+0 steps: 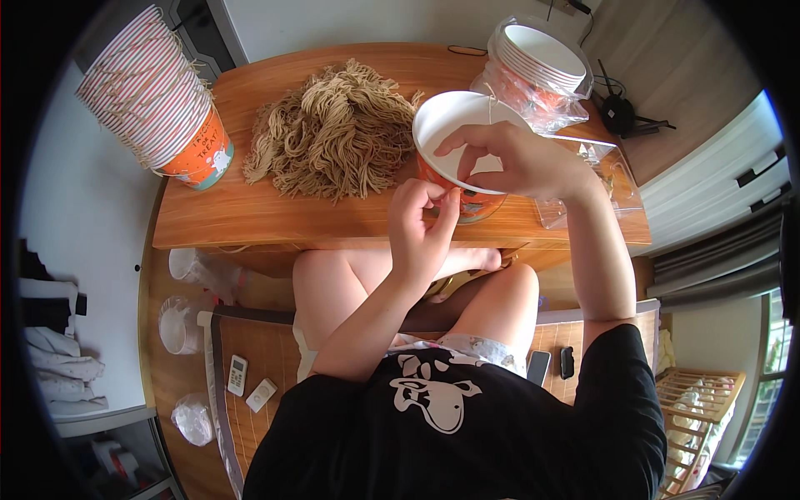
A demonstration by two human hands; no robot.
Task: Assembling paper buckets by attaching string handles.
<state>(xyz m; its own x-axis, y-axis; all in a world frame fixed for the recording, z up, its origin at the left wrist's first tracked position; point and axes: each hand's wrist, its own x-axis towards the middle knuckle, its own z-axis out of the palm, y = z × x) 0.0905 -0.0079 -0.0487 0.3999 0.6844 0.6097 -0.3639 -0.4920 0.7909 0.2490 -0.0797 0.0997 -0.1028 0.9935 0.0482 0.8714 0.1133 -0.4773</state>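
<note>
I look across a wooden desk (196,218) set against a pale wall (333,21). On my right I get a wood-grain panel (696,50), a dark gray curtain (725,267) and, lower, a window (776,342) bright with daylight near a slatted wooden rack (700,392). Left, a white upright surface (83,200), wall or wardrobe I can't tell, borders wooden flooring (179,379).
</note>
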